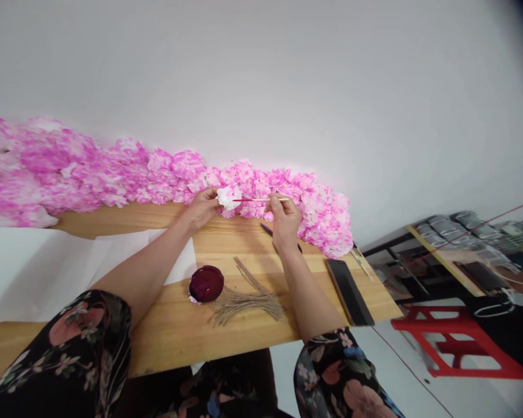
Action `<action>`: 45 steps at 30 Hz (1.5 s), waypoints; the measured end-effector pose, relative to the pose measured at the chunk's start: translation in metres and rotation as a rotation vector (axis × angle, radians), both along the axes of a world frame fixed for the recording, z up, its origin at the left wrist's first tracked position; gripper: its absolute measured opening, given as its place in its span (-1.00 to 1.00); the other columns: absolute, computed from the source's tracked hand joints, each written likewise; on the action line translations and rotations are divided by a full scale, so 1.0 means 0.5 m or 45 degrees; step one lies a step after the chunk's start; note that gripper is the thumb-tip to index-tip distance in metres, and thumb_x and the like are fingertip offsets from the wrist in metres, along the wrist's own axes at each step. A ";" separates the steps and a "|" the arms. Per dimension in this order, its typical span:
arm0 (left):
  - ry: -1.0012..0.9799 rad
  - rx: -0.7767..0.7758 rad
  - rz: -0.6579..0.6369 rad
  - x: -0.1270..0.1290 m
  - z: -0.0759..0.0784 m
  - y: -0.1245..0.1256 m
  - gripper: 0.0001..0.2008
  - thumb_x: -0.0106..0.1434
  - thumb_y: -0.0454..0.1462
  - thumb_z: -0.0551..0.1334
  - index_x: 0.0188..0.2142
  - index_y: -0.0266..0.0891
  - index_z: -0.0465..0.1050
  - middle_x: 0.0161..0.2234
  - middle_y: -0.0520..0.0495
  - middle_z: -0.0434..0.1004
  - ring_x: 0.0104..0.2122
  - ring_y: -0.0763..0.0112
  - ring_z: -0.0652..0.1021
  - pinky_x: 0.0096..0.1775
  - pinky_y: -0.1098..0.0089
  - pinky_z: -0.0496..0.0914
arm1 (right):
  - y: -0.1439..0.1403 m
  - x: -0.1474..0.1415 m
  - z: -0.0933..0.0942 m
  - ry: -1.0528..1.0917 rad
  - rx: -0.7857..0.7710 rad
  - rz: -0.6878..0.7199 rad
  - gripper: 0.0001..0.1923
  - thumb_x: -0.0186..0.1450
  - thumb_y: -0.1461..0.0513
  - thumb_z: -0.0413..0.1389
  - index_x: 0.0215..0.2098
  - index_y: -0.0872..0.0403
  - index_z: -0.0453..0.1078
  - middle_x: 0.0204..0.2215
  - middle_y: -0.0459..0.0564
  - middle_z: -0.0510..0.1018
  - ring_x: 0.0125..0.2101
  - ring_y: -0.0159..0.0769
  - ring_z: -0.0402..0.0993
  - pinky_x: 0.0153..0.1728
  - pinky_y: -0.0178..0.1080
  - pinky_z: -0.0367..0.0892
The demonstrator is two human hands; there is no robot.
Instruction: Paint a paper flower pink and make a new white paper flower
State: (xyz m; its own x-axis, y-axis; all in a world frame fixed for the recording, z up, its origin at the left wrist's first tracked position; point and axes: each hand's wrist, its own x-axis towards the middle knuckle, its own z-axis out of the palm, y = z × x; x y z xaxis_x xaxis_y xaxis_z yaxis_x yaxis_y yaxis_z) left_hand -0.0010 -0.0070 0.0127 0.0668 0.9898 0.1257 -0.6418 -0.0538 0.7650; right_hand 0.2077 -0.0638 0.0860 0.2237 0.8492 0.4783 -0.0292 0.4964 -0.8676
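Note:
My left hand (pixel 204 208) is closed on a mostly white paper flower (pixel 228 198) with a little pink on it, held above the table. In my right hand (pixel 284 217) is a thin paintbrush (pixel 261 200), pinched between the fingers. Its dark red tip reaches across to the flower and appears to touch it. Below my hands stands a small round bowl (pixel 206 283) of dark red liquid. Right of the bowl lies a loose bundle of thin brown stems (pixel 248 305). Behind my hands, a long heap of pink and white flowers (pixel 148 174) lines the wall.
White paper sheets (pixel 39 273) cover the table's left part. A dark pen-like tool (pixel 267 229) lies partly behind my right forearm. A phone (pixel 349 292) rests near the table's right end. Beyond are a red stool (pixel 457 342) and another table (pixel 444 264) with grey bundles and a person's arm.

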 end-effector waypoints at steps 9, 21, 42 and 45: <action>0.040 0.018 -0.014 0.001 0.003 -0.005 -0.67 -0.18 -0.41 0.57 -0.41 -0.24 0.55 -0.46 0.06 0.58 -0.51 0.50 0.51 -0.40 0.45 0.38 | -0.022 -0.001 0.003 -0.147 0.068 -0.059 -0.82 0.34 0.05 0.28 -0.25 -0.04 0.61 -0.40 -0.14 0.63 -0.40 -0.38 0.53 -0.25 -0.28 0.47; 0.038 -0.001 -0.017 0.004 0.012 -0.011 -0.70 -0.19 -0.43 0.54 -0.43 -0.26 0.55 -0.47 0.06 0.56 -0.51 0.50 0.49 -0.41 0.44 0.35 | -0.012 -0.003 -0.010 -0.175 0.027 -0.058 -0.76 0.32 -0.01 0.32 -0.28 -0.02 0.62 -0.41 -0.12 0.66 -0.41 -0.36 0.54 -0.24 -0.25 0.46; 0.061 0.008 -0.042 0.003 0.006 -0.005 -0.65 -0.19 -0.39 0.59 -0.41 -0.27 0.53 -0.42 0.06 0.57 -0.46 0.50 0.52 -0.35 0.44 0.41 | -0.013 -0.004 -0.013 -0.270 0.117 -0.060 -0.61 0.38 -0.13 0.21 -0.25 0.00 0.63 -0.39 -0.06 0.69 -0.44 -0.35 0.56 -0.34 -0.25 0.47; 0.054 0.002 -0.044 0.003 0.007 -0.006 -0.64 -0.23 -0.39 0.60 -0.43 -0.27 0.54 -0.44 0.07 0.58 -0.48 0.51 0.52 -0.37 0.46 0.41 | -0.010 -0.003 -0.017 -0.288 0.138 -0.070 -0.58 0.38 -0.15 0.20 -0.24 0.00 0.62 -0.39 -0.05 0.70 -0.45 -0.34 0.57 -0.36 -0.25 0.48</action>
State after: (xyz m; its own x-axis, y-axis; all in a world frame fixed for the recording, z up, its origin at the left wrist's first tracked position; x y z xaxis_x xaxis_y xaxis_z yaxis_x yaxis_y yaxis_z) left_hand 0.0004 -0.0097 0.0163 0.1063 0.9866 0.1239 -0.6104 -0.0336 0.7914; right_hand 0.2059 -0.0685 0.0776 0.1453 0.7796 0.6092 0.1890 0.5825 -0.7905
